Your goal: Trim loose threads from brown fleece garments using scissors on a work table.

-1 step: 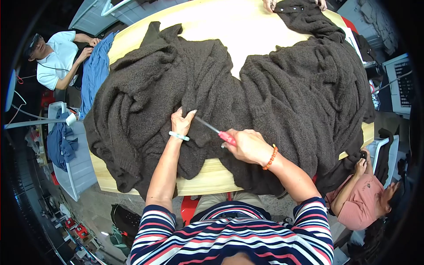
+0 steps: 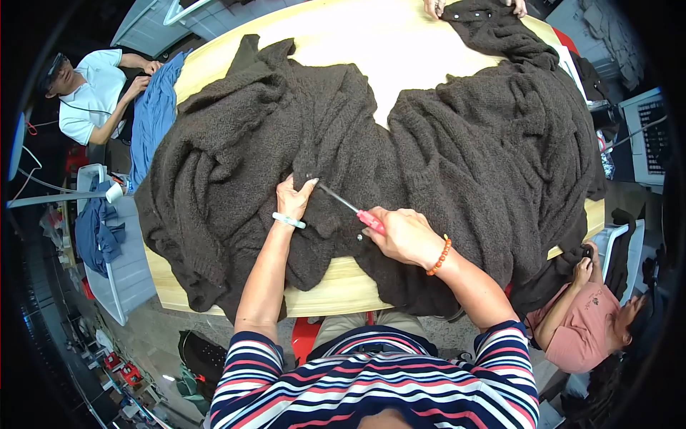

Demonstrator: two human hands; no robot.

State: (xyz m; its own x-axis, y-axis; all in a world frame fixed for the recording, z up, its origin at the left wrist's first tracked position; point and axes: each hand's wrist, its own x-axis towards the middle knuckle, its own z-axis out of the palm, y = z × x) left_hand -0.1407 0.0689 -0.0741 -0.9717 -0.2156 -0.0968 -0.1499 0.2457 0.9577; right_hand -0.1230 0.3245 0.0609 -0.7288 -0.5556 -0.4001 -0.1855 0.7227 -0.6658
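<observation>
A large dark brown knit cloth (image 2: 464,164) lies in folds across the table in front of me. My left hand (image 2: 294,198) is closed on a fold of it near the middle, thumb and fingers pinching the cloth. In my right hand (image 2: 404,236) is a screwdriver (image 2: 371,221) with a pink-red handle and a thin metal shaft. The shaft slants up and left, and its tip is at the cloth just beside my left thumb. Whether the tip goes into the cloth, I cannot tell. A small shiny spot (image 2: 359,237) shows on the cloth below the handle.
The pale wooden table (image 2: 336,286) has curved edges. At left a person (image 2: 93,93) handles blue cloth (image 2: 155,107). Another person's hands (image 2: 516,7) hold dark cloth at the far edge; a person in pink (image 2: 582,318) works at right. A white bin (image 2: 132,264) stands at left.
My right hand has shifted very slightly to the right, and the screwdriver has moved with it. The left hand still pinches the cloth in the same place.
</observation>
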